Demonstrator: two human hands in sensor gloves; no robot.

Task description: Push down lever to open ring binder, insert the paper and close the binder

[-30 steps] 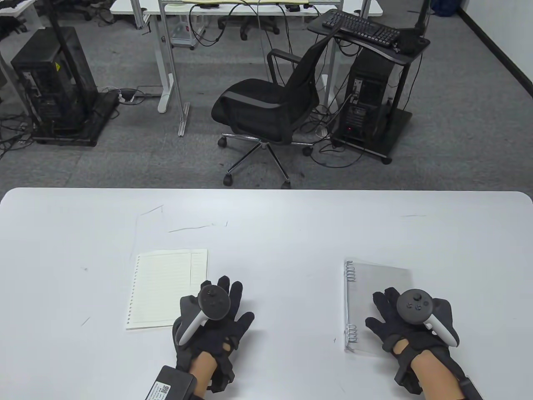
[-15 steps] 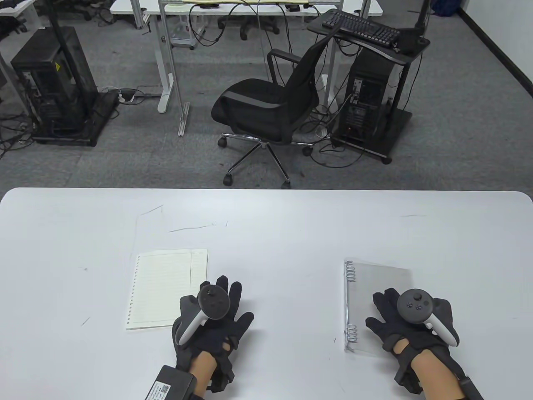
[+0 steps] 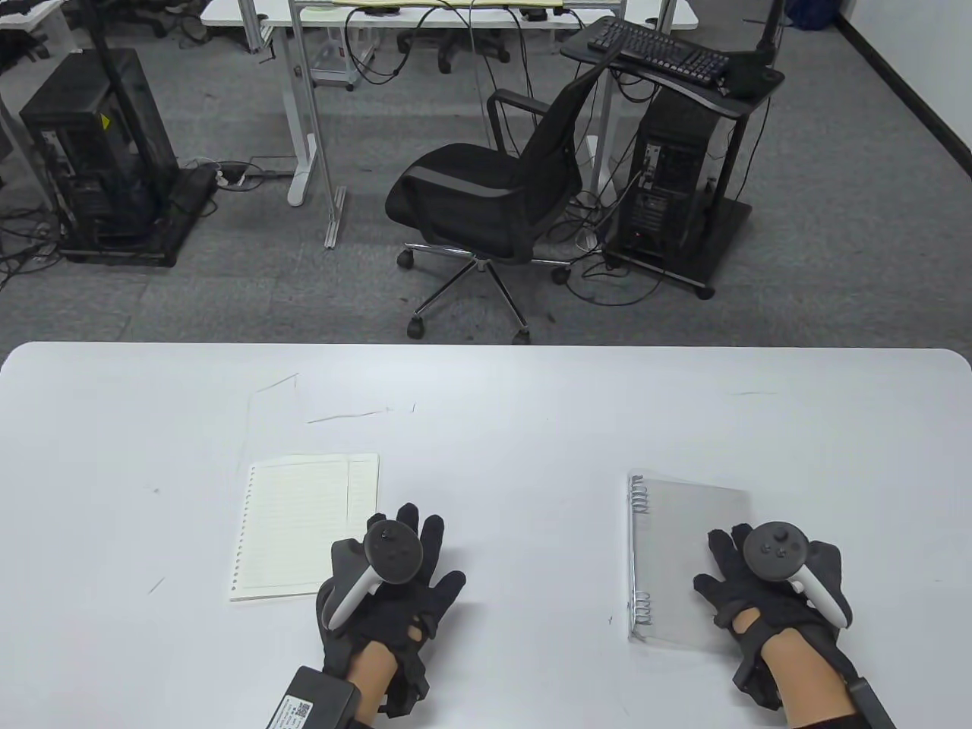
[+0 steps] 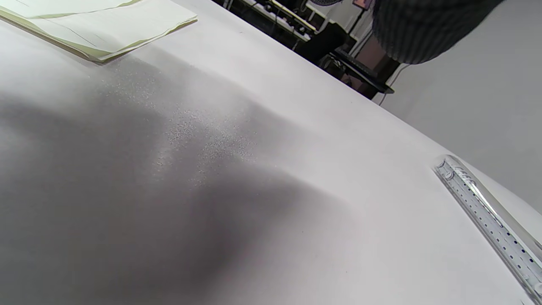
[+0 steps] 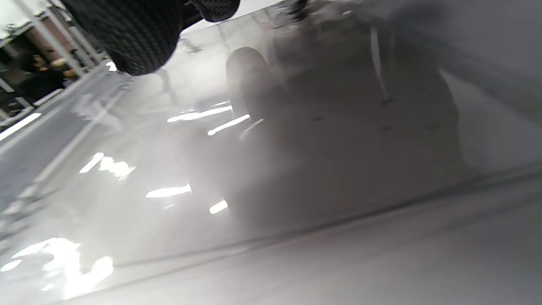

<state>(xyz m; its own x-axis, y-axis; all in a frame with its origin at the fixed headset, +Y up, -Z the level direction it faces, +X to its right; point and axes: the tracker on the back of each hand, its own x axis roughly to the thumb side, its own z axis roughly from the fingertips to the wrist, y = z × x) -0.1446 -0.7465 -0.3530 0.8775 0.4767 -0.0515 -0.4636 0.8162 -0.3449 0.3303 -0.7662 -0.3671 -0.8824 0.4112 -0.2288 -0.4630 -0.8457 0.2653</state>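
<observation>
Down from the table view: white table [image 3: 531, 425] across the lower half, grey carpet, a black office chair [image 3: 486, 197] and computer towers beyond its far edge. Left hand [image 3: 387, 585] flat on the tabletop, palm down, fingers spread and straight, holding nothing; just beside the right edge of the paper [image 3: 304, 524], whether touching cannot be told. Paper a lined, cream stack, punched holes along its left edge, lying left of centre. Ring binder [image 3: 683, 562] lying closed well apart on the right, clear cover up, metal rings along its left edge. Right hand [image 3: 767, 592] resting palm down on the binder's cover near its right side, fingers stretched out and relaxed, gripping nothing. Tracker strapped on the back of each hand.

Next, left wrist view: tilted, a gloved fingertip [image 4: 415, 29] at the top right, bare tabletop beneath in shadow, corner of the paper [image 4: 106, 25] at the top left, binder's perforated metal spine [image 4: 491, 216] at the lower right.

Lastly, right wrist view: gloved fingers [image 5: 135, 29] hanging in at the top left above the glossy clear cover [image 5: 254, 169], ceiling lights and the hand's dark reflection on it; lever not discernible.
</observation>
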